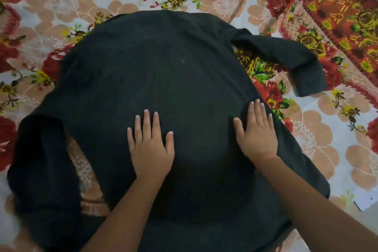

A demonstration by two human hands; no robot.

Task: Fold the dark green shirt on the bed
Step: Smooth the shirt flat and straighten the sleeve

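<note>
The dark green shirt [163, 80] lies spread flat on the bed, back side up, collar end away from me. Its left sleeve [43, 165] bends down along the near left side. Its right sleeve [294, 61] reaches out to the right and bends toward me at the cuff. My left hand [151, 147] rests palm down on the middle of the shirt, fingers apart. Palm down as well, my right hand [257, 131] presses near the shirt's right side edge. Neither hand grips the cloth.
The bed is covered by a floral sheet [319, 129] in red, peach and white. A red and yellow patterned border [343, 16] runs along the far right, with a strip of plain surface beyond it at the top right corner.
</note>
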